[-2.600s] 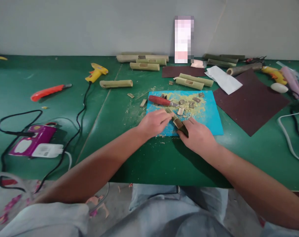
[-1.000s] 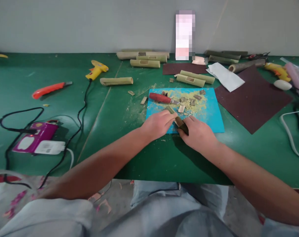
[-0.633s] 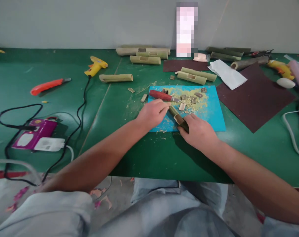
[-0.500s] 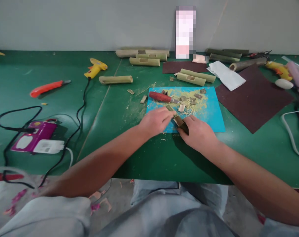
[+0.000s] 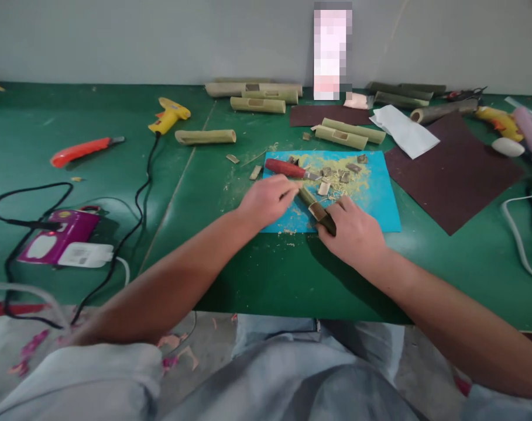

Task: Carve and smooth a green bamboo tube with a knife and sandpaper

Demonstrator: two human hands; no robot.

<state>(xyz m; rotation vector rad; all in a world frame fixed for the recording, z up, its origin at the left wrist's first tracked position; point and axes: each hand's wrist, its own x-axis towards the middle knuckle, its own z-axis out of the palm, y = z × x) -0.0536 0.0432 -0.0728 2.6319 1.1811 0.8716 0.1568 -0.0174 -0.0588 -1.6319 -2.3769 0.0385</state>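
Note:
A short bamboo tube (image 5: pixel 308 200) with a notch cut in its upper side lies slanted between my hands, over a blue sheet (image 5: pixel 388 210). My right hand (image 5: pixel 356 231) is wrapped round its near end. The closed fingers of my left hand (image 5: pixel 268 199) are at its far end; my own fingers hide part of their grip. Just beyond my left hand a red-handled knife or chisel (image 5: pixel 285 168) rests on the sheet. Pale shavings (image 5: pixel 307 162) and several small cut bamboo pieces (image 5: pixel 324 188) are scattered around it.
Several notched bamboo tubes (image 5: pixel 257 105) lie toward the wall. On the left are a yellow glue gun (image 5: pixel 171 117) with a trailing cord, an orange utility knife (image 5: pixel 81 152) and a purple power block (image 5: pixel 68 231). Dark brown sheets (image 5: pixel 452 181) and a white paper (image 5: pixel 406 134) lie right.
My left hand has moved from beside the notch up and left to the tube's far end, uncovering more of the tube. My right hand keeps its hold. The view has tilted slightly.

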